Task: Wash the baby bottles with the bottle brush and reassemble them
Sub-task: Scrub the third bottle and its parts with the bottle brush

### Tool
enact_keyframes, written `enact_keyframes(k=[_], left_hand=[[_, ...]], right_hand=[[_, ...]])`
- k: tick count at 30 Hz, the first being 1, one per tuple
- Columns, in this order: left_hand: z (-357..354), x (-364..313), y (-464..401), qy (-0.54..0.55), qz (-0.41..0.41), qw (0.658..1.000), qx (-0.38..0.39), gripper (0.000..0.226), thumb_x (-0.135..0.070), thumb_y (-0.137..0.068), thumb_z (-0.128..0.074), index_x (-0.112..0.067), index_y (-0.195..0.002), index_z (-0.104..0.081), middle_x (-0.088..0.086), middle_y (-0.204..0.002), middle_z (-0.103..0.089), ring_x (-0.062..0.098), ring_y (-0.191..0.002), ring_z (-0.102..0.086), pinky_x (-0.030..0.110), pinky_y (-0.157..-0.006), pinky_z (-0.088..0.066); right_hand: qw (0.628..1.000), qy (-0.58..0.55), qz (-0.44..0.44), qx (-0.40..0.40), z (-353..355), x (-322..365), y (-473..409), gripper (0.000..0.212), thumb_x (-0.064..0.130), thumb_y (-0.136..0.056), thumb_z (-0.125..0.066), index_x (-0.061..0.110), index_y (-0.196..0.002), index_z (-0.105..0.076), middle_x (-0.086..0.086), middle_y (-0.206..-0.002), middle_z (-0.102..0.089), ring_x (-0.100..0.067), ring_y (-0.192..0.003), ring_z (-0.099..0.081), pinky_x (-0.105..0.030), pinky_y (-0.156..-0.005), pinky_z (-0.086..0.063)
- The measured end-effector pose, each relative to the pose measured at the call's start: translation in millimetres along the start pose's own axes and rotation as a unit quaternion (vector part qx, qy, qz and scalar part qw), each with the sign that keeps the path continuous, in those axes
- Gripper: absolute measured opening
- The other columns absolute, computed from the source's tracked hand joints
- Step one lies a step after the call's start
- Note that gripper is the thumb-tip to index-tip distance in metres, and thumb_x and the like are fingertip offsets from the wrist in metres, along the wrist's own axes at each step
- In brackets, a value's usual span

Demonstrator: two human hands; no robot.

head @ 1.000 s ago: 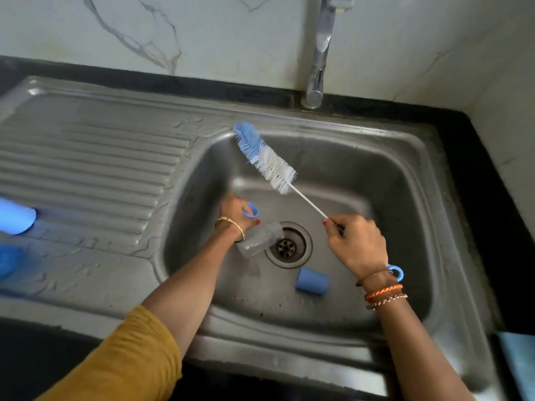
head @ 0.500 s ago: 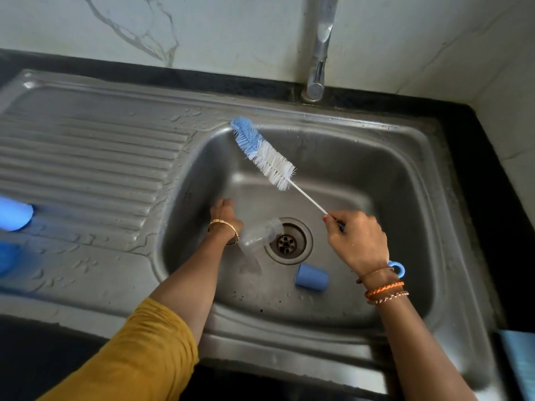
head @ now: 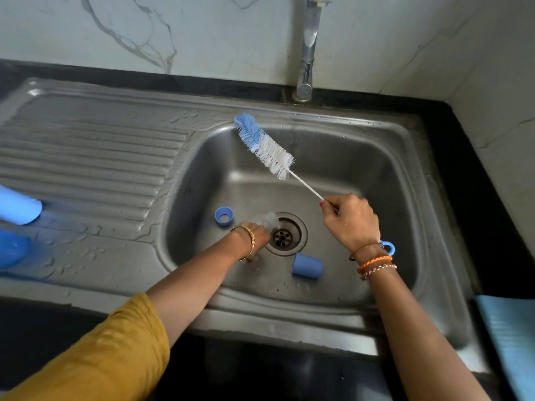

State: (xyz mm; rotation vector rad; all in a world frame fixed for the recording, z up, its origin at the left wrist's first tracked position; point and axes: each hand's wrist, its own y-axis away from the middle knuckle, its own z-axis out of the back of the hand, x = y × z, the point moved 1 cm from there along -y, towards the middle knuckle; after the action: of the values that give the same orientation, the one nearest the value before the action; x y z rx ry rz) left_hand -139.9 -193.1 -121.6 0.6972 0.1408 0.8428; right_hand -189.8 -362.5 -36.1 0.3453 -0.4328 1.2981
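A: Background first? Steel sink (head: 385,180) w/ ribbed drainboard (head: 95,157) on its left, white marble wall behind, tap (head: 307,53) at the back, black counter around.

B: OK. How many things, counted?

A: 1 bottle brush (head: 265,146). 1 clear bottle (head: 270,219). 1 blue ring (head: 223,217). 1 blue cap (head: 307,266). 2 blue pieces at the left edge of the drainboard, upper one (head: 18,205) and lower one (head: 13,250), both cut off by the frame, cannot tell what they are. 1 drain (head: 285,234).

B: Right hand?

A: Right hand (head: 353,221) is clenched round the brush handle. The wire stem leaves the fingers up and to the left, bristle head is well apart from the hand, over the back-left rim of the basin. Blue loop end (head: 388,247) of the handle sticks out behind the wrist, beside the bracelets.

B: Left hand?

A: Left hand (head: 257,234) is down in the basin, at the clear bottle, just left of the drain. The fingers are hidden behind the wrist & bottle is blurred, so I cannot tell if it grasps it or only touches.

B: Other parts, rel. to the hands?

A: Ring lies on the basin floor just left of the left hand, not touching. Cap lies on its side between both wrists, nearer the person than the drain.
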Motion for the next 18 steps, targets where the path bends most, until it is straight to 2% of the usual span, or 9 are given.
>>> enact_keyframes(k=[3,5,8,10,12,13,15,18], left_hand=[[-2,-1,-2,-0.03,-0.006,0.999,-0.022,0.038,-0.026,-0.08,-0.069,-0.013,-0.115,-0.059,0.007,-0.12,-0.061,0.025,-0.109,-0.059,0.032,-0.084,-0.046],[-4,-2,-1,-0.011,-0.006,1.0,-0.017,0.032,-0.027,-0.081,-0.068,-0.015,-0.11,-0.062,0.006,-0.116,-0.063,0.025,-0.106,-0.06,0.03,-0.081,-0.045],[2,3,2,0.083,0.002,0.996,-0.034,0.024,-0.033,-0.081,-0.065,-0.018,-0.101,-0.068,0.004,-0.106,-0.065,0.025,-0.099,-0.061,0.026,-0.072,-0.041],[9,10,7,0.195,0.007,0.977,-0.086,0.022,-0.035,-0.085,-0.061,-0.017,-0.095,-0.068,0.002,-0.084,-0.065,0.025,-0.088,-0.062,0.025,-0.068,-0.044],[14,21,10,0.335,0.019,0.931,-0.145,0.024,-0.038,-0.087,-0.059,-0.015,-0.086,-0.065,0.001,-0.065,-0.062,0.025,-0.068,-0.064,0.022,-0.061,-0.049],[16,28,11,0.39,0.025,0.903,-0.181,0.026,-0.039,-0.087,-0.06,-0.014,-0.082,-0.063,0.006,-0.065,-0.065,0.024,-0.062,-0.064,0.021,-0.058,-0.05],[15,39,11,0.449,0.036,0.855,-0.257,0.029,-0.037,-0.084,-0.065,-0.009,-0.078,-0.061,0.009,-0.068,-0.065,0.023,-0.061,-0.064,0.024,-0.058,-0.05],[16,50,10,0.541,0.036,0.767,-0.343,0.024,-0.019,-0.081,-0.071,-0.015,-0.065,-0.054,0.001,-0.064,-0.061,0.002,-0.053,-0.057,0.024,-0.059,-0.049]], right_hand=[[1.0,-0.004,0.004,-0.004,-1,-1,-1,0.023,0.028,-0.092,-0.049,0.018,-0.094,-0.07,-0.011,-0.09,-0.067,-0.036,-0.09,-0.059,-0.036,-0.074,-0.045],[1.0,-0.005,0.005,-0.004,-2,-2,-2,0.023,0.028,-0.092,-0.049,0.018,-0.092,-0.07,-0.011,-0.089,-0.066,-0.035,-0.09,-0.059,-0.035,-0.073,-0.044],[1.0,-0.009,0.006,-0.013,-3,-4,-3,0.025,0.032,-0.092,-0.048,0.019,-0.089,-0.07,-0.009,-0.083,-0.064,-0.035,-0.088,-0.059,-0.034,-0.071,-0.044],[0.999,-0.018,0.004,-0.027,-2,-5,-3,0.03,0.039,-0.091,-0.048,0.019,-0.087,-0.07,-0.007,-0.079,-0.064,-0.033,-0.085,-0.059,-0.033,-0.07,-0.044],[0.999,-0.031,0.004,-0.044,-1,-5,-3,0.034,0.043,-0.091,-0.047,0.018,-0.087,-0.07,-0.007,-0.078,-0.066,-0.033,-0.083,-0.06,-0.035,-0.07,-0.048],[0.998,-0.038,0.004,-0.055,0,-4,-3,0.034,0.042,-0.091,-0.047,0.017,-0.087,-0.07,-0.008,-0.078,-0.066,-0.034,-0.084,-0.06,-0.036,-0.071,-0.048],[0.996,-0.048,0.005,-0.071,1,-4,-3,0.032,0.039,-0.092,-0.048,0.017,-0.085,-0.07,-0.007,-0.074,-0.063,-0.036,-0.085,-0.059,-0.035,-0.069,-0.045],[0.996,-0.052,0.005,-0.079,1,-5,-4,0.029,0.037,-0.091,-0.05,0.017,-0.085,-0.07,-0.01,-0.074,-0.062,-0.039,-0.087,-0.057,-0.034,-0.068,-0.042]])
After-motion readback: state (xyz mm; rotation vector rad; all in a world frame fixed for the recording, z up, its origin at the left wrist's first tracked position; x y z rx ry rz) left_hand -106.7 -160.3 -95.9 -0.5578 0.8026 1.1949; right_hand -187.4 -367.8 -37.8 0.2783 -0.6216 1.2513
